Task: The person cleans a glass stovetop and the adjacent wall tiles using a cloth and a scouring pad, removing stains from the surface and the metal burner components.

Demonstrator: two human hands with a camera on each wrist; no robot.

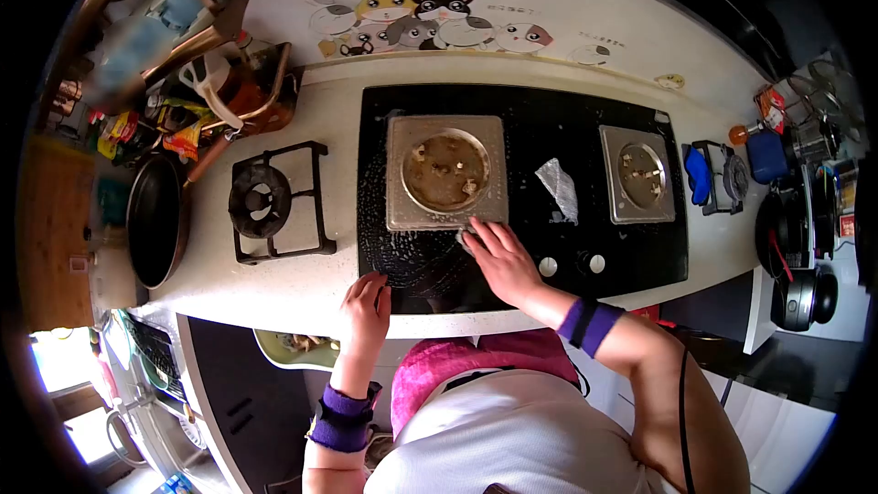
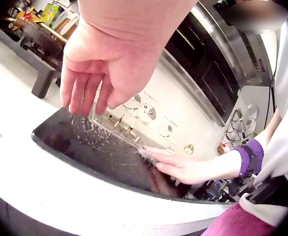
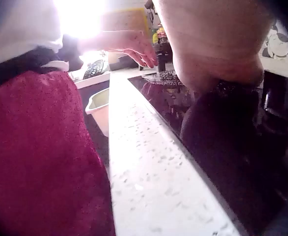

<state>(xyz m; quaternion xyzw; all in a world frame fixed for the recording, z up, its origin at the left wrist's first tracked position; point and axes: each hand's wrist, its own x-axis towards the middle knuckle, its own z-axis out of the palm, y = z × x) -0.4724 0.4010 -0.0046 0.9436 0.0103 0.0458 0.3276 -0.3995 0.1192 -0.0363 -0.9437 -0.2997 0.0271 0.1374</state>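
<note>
R hand (image 1: 501, 261) presses flat-fingered on wire scourer (image 2: 145, 153), light, springy, prob skids on wet hob (image 1: 412, 274), so pin from top; L hand (image 1: 366, 306) loose, empty.

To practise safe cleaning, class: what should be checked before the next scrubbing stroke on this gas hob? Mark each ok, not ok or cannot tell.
1. Pan support off the hob, on the counter: ok.
2. Right hand presses the scouring pad flat: ok.
3. Left hand apart from the pad: ok.
4. Left burner tray free of residue: not ok.
5. Knobs turned off: cannot tell.
6. Glass uncluttered: not ok, crumpled scrap lies there.
</note>
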